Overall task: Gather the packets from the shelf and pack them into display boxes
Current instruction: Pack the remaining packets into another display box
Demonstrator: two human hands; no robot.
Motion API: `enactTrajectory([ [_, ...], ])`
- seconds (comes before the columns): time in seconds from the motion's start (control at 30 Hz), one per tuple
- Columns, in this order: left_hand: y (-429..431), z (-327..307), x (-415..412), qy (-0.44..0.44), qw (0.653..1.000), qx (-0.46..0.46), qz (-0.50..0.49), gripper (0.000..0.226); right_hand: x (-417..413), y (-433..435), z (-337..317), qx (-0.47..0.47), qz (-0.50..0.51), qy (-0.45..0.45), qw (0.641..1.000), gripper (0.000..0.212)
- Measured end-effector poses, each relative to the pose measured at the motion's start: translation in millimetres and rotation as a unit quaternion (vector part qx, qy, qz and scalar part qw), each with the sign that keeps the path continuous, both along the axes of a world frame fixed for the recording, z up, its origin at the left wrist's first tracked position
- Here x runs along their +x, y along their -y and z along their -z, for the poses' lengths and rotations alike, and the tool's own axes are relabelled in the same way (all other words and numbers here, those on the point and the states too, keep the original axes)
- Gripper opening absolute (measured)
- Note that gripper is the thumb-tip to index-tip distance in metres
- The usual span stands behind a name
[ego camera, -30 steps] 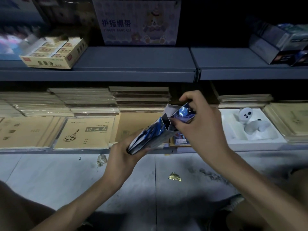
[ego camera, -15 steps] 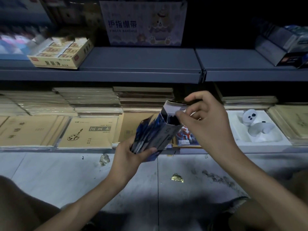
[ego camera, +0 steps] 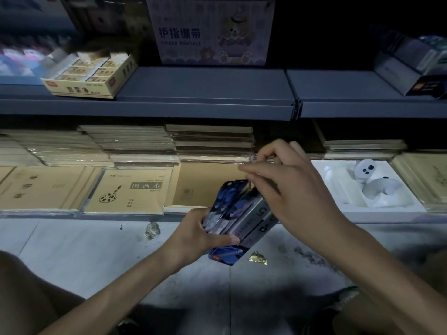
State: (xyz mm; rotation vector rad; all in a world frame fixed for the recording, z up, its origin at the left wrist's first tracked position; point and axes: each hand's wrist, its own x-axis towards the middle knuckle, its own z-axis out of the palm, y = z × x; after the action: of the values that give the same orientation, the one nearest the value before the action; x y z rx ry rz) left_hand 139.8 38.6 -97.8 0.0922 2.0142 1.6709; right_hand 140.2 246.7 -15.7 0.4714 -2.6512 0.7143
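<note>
dim light, grey metal shelves (ego camera: 205, 93), pale floor (ego camera: 72, 250)

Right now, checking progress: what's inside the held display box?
Blue packets stand side by side in the display box; the right hand covers its top end.

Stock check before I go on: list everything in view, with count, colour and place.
display box: one, grey, held over the floor
packets: several, blue, inside the display box
eraser box: one, yellow, upper shelf, left
finger bandage box: one, lilac, upper shelf, centre
dark boxes: some, grey-black, upper shelf, right
notebooks: many, tan, lower shelf
tray: one, white, lower shelf, right
controllers: two, white, in the tray
foil scraps: two, gold, floor
left hand: one, grips the display box
right hand: one, fingers at the box's open top
</note>
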Motion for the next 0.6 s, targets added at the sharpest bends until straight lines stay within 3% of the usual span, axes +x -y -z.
enactTrajectory([
  [0.1,-1,-2,1,0.005,1.0,-0.01,0.013,0.031,-3,-4,3,0.024,-0.002,0.029,0.999,0.016],
  [0.6,6,-5,-7,-0.054,0.993,-0.1,0.034,0.037,-5,-8,-13,-0.139,0.019,0.038,0.989,0.008],
])
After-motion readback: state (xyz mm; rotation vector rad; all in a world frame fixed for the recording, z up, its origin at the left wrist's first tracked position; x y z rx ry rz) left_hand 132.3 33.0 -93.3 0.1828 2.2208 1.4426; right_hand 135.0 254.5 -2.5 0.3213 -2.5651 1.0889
